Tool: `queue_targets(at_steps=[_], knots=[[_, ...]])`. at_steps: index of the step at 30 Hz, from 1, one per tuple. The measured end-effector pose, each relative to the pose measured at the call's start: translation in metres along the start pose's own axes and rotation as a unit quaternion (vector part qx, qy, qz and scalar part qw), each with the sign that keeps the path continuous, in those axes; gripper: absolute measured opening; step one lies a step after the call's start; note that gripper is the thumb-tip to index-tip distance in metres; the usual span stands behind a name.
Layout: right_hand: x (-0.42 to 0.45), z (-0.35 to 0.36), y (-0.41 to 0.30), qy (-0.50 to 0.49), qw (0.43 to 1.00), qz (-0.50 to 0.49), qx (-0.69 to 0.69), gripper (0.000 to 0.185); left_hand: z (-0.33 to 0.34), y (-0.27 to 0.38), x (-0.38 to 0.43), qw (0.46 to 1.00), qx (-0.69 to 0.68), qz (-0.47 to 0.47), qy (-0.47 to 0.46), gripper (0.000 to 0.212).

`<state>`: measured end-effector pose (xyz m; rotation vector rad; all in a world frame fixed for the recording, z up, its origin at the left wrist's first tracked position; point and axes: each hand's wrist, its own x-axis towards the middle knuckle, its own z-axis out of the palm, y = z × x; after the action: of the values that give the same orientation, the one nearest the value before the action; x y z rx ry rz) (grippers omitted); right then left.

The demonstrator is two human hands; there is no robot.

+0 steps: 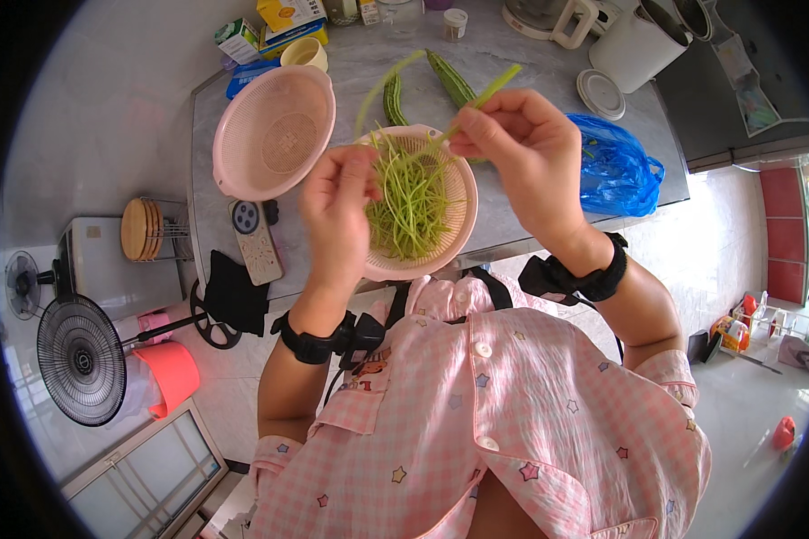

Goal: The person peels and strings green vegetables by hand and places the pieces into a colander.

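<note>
My right hand (522,145) pinches a pale green stem (497,86) between thumb and fingers, its thicker end pointing up and away. My left hand (342,195) has thumb and fingertips closed beside it; a blurred, curved green strand (377,84) rises from these fingers. Both hands are raised over a pink strainer basket (464,222) at the counter's near edge. Inside lies a tangled heap of thin green stems (411,209). Beyond the basket lie two ridged green gourds, one on the left (392,101) and a larger one on the right (450,77).
A second pink strainer (276,135) and a phone (256,242) lie left on the grey counter (512,67). To the right sits a blue plastic bag (617,168) near a round lid (601,94) and a white kettle (637,50). Boxes (290,17) stand at the back left; a fan (84,360) stands beyond.
</note>
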<state>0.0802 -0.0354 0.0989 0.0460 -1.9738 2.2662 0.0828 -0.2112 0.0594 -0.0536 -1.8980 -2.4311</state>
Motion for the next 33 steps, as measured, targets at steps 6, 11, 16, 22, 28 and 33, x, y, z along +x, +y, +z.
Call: queue_targets(at_steps=[6,11,16,22,28,33], knots=[[0.009,-0.010,0.001,0.020,0.999,0.005,0.038,0.015,-0.018,-0.003,0.008,0.999,0.033,-0.007,0.043,0.019],[0.013,-0.012,0.001,0.018,0.998,0.006,0.052,0.015,-0.032,-0.017,0.007,0.995,0.081,-0.027,0.051,0.018],[0.018,-0.015,0.003,-0.019,0.998,0.023,0.059,0.016,-0.050,-0.033,0.001,0.833,0.505,-0.204,-0.095,0.025],[0.012,-0.009,-0.003,-0.143,0.988,0.051,-0.030,0.015,-0.018,0.009,0.003,0.929,0.353,0.088,-0.071,0.015],[0.006,0.000,-0.019,-0.228,0.962,0.076,-0.129,0.013,0.011,0.064,0.014,0.972,0.182,-0.027,-0.146,0.011],[0.005,0.000,-0.026,-0.272,0.948,0.082,-0.146,0.010,0.009,0.064,0.014,0.965,0.198,-0.058,-0.162,0.008]])
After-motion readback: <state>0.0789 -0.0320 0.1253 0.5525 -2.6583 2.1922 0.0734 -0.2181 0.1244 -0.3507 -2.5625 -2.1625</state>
